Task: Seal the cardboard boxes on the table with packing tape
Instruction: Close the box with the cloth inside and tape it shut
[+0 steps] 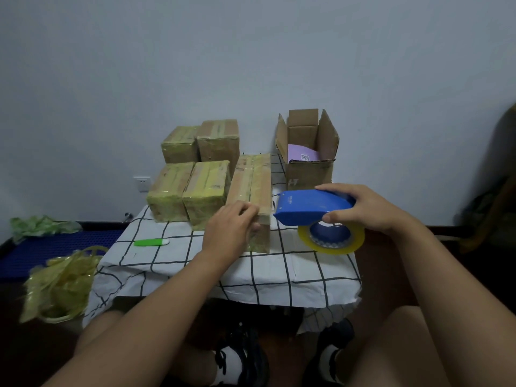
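The right hand (363, 208) grips the blue tape dispenser (312, 206); the left hand (231, 227) holds the long taped box (252, 188). Four taped boxes (190, 188) crowd left of it. An open box (308, 152) stands behind the dispenser.

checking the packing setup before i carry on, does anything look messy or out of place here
Two things stand out. A crumpled heap of yellowish used tape sits off the table's left edge, with crumpled green plastic behind it. At the back right, one brown cardboard box stands with its flaps up, unsealed, a purple item inside.
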Demonstrator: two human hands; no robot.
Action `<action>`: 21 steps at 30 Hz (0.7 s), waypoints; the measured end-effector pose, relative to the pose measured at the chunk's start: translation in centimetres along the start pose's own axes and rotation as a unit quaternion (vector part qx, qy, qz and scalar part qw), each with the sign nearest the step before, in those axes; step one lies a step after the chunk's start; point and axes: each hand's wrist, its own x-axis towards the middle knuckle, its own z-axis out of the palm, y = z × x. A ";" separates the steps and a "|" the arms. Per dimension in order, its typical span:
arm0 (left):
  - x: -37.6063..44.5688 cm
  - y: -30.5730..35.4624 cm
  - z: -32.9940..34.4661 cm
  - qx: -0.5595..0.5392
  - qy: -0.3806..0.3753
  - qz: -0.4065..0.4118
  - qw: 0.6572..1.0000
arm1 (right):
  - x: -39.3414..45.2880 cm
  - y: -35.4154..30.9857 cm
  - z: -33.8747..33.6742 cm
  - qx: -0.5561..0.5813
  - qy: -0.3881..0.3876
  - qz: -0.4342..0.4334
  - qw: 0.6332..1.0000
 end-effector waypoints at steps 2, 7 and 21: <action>0.1 0.2 0.1 0.008 -0.011 -0.004 1.000 | -0.3 0.2 -0.8 -0.011 -0.002 0.007 1.000; -0.4 0.2 0.5 0.021 -0.027 0.015 0.999 | 0.4 -0.6 -0.8 -0.076 -0.035 0.014 0.996; -0.3 0.4 0.5 0.003 -0.055 0.003 0.998 | 5.3 -7.1 -0.9 -0.280 -0.112 0.032 0.953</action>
